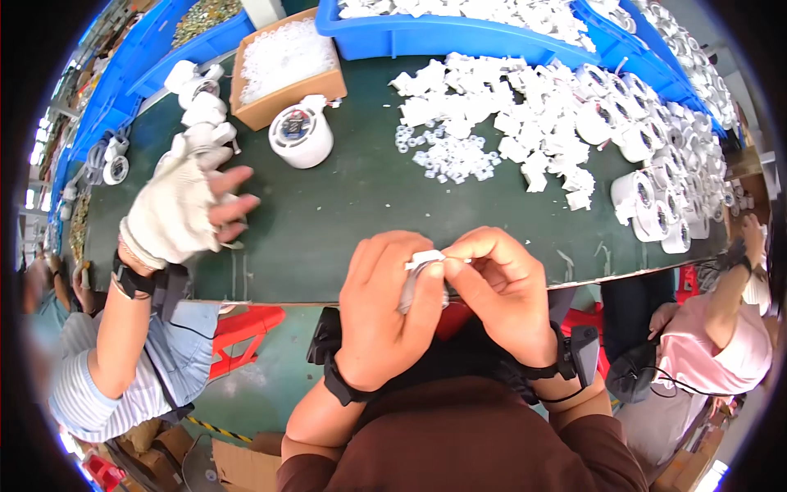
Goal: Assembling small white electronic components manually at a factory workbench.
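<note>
At the near edge of the table, my left hand (384,299) is closed around a white round plastic housing (425,259), its side tab facing up between thumb and fingers. Most of the housing is hidden by the fingers. My right hand (504,287) meets it from the right, thumb and forefinger pinched together beside the tab. What the pinch holds is too small to make out. Beyond my hands, a finished-looking white round unit (302,138) with a dark circuit inside stands on the green table (352,197).
Small clear plastic pieces (455,156) lie in a heap before white plastic parts (467,90). Round white units (656,189) crowd the right. A cardboard box (287,66) and blue bins (459,37) line the back. A co-worker's gloved hand (176,209) reaches in at left; another person sits right.
</note>
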A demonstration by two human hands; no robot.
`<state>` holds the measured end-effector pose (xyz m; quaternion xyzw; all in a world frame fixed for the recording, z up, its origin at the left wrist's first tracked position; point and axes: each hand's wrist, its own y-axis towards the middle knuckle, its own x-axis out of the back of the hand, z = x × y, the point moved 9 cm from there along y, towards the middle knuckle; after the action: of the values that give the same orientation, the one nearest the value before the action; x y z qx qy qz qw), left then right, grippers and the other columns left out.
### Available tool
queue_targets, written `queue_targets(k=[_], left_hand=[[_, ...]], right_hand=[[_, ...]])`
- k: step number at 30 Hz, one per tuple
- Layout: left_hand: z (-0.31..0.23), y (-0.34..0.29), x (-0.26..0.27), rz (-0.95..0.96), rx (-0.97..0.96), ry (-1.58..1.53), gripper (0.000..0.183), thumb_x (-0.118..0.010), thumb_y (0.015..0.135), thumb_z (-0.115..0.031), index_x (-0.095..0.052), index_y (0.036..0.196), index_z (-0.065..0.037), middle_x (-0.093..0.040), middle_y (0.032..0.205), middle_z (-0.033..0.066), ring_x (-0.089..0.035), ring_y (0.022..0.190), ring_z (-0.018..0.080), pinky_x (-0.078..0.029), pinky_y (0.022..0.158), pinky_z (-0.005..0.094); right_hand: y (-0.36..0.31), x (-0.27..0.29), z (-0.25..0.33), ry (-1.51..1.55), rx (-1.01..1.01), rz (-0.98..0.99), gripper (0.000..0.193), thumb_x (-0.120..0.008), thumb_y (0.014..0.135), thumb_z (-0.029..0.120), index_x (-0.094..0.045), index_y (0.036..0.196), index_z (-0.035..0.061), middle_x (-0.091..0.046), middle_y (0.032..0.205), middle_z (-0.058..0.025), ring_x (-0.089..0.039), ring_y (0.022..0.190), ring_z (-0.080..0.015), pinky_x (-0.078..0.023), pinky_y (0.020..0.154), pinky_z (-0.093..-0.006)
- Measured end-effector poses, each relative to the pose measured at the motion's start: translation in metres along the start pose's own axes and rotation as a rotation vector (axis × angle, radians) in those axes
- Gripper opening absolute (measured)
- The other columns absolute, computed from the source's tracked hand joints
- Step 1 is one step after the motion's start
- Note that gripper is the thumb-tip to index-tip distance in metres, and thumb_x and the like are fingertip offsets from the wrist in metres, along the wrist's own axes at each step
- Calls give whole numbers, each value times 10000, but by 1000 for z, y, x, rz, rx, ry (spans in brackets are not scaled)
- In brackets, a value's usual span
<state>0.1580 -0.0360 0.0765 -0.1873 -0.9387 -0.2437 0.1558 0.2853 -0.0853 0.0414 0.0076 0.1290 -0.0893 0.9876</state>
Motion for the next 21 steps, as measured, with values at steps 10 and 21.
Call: queue_targets(k=[10,21], left_hand=[[5,-4,5,-34,42,-21,87,-647,911,-79,-649,975,-20,-687,1010,129,-622,881,320,-492,810,395],[16,-11,-4,77,195,-227,169,-594,995,-115,-660,1020,38,-699,1128,144,-638,939,199,-501,838,317]], right_hand=[[32,80,65,-1453,444,-361,318,-791,870,138,-652,1141,47,-674,1015,-126,-632,881,-285,-525,755,-380],[20,59,19,-139,-191,-47,220,-671,963,4,-633,1179,-14,-719,997,-101,-677,824,-143,-564,729,-280]])
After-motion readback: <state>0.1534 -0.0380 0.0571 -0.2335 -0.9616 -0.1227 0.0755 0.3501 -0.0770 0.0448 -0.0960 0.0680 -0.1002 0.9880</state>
